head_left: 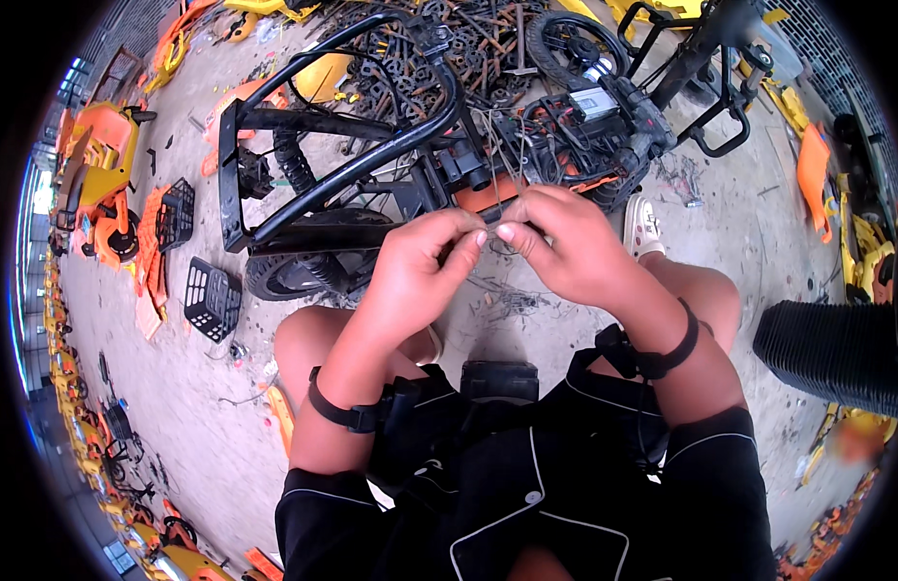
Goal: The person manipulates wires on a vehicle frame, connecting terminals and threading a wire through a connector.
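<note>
My left hand [418, 259] and my right hand [573, 244] meet fingertip to fingertip in the middle of the view, both pinching thin dark wires [494, 160]. The wires run up from my fingers toward a stripped-down black scooter frame [342, 174] lying in front of me. Just past my hands an orange panel [487, 194] shows inside the frame. To its right are a tangle of cables and a silver box [594, 104]. My fingers hide the exact spot where the wires are held.
At the far side lies a heap of rusty metal parts [478, 77]. Black crates [213, 298] and orange panels [151, 242] lie to the left. The scooter's wheel [318, 257] is near my left knee. A ribbed black object [826, 353] stands at the right.
</note>
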`<state>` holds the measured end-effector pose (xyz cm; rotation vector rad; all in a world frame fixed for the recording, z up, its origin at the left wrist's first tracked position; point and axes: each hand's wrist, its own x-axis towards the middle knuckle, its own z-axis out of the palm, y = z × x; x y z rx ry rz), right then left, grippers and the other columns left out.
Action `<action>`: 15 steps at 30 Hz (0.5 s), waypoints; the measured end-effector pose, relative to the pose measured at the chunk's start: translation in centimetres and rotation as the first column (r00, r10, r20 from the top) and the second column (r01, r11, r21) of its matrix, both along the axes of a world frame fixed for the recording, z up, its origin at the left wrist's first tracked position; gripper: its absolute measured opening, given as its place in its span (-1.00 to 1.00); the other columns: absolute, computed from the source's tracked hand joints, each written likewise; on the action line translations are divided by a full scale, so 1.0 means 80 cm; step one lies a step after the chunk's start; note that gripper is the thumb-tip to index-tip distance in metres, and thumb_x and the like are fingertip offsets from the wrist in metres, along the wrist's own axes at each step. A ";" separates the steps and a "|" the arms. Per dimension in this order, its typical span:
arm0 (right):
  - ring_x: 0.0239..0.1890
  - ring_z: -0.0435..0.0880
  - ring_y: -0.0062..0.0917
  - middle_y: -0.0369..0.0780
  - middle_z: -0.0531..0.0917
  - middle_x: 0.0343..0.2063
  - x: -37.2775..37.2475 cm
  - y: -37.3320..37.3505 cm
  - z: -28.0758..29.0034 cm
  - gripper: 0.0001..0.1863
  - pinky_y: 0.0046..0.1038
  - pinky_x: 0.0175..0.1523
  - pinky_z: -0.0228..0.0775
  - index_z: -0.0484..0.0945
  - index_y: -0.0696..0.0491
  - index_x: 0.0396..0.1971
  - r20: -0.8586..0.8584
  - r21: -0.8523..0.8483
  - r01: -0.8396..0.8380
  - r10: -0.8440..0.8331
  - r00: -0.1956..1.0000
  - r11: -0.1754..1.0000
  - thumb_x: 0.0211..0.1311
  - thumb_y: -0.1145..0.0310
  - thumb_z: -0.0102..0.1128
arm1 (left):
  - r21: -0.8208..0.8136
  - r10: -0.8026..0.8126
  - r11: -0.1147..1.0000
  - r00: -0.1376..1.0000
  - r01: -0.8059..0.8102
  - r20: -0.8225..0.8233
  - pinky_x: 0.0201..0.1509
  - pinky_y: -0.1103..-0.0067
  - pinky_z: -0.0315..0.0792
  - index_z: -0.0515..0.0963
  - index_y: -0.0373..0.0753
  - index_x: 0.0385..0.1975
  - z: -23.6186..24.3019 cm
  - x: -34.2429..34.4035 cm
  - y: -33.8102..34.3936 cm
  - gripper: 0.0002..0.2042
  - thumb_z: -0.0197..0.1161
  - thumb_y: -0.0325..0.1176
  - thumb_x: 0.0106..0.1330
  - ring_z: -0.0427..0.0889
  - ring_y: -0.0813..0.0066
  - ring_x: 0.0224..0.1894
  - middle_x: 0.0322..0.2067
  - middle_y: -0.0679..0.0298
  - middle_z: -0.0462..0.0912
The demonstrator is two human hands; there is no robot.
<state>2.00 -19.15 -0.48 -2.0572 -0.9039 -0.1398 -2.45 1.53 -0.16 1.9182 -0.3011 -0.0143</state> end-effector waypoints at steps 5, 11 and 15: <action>-0.50 0.43 -0.60 -0.34 0.48 -0.53 0.007 -0.011 -0.001 -0.79 -0.51 -0.42 0.23 0.52 0.10 -0.39 -0.881 0.437 0.296 0.470 -0.047 0.849 0.31 0.25 0.18 | 0.308 -0.089 0.951 0.945 -0.013 0.314 -0.34 0.55 0.47 0.57 -0.30 -0.24 0.001 -0.002 -0.010 -0.88 0.26 -0.57 0.24 0.56 0.36 -0.46 -0.38 0.17 0.62; -0.39 0.54 -0.49 -0.28 0.57 -0.35 -0.006 0.004 0.003 -0.76 -0.46 -0.31 0.41 0.54 0.11 -0.21 -0.369 0.209 0.048 0.033 0.929 0.977 0.21 0.33 0.34 | 0.032 0.013 0.999 0.999 -0.012 -0.041 -0.32 0.65 0.40 0.55 -0.34 -0.21 -0.004 -0.001 0.002 -0.91 0.23 -0.52 0.34 0.47 0.65 -0.40 -0.41 0.36 0.57; -0.33 0.59 -0.39 -0.23 0.60 -0.34 0.001 -0.003 0.014 -0.74 -0.37 -0.25 0.46 0.57 0.09 -0.24 0.317 -0.042 -0.063 0.073 0.946 0.997 0.11 0.37 0.42 | -0.176 -0.069 0.984 0.974 0.031 -0.216 -0.34 0.69 0.34 0.55 -0.34 -0.25 -0.004 -0.001 0.004 -0.93 0.23 -0.49 0.35 0.36 0.78 -0.36 -0.46 0.43 0.50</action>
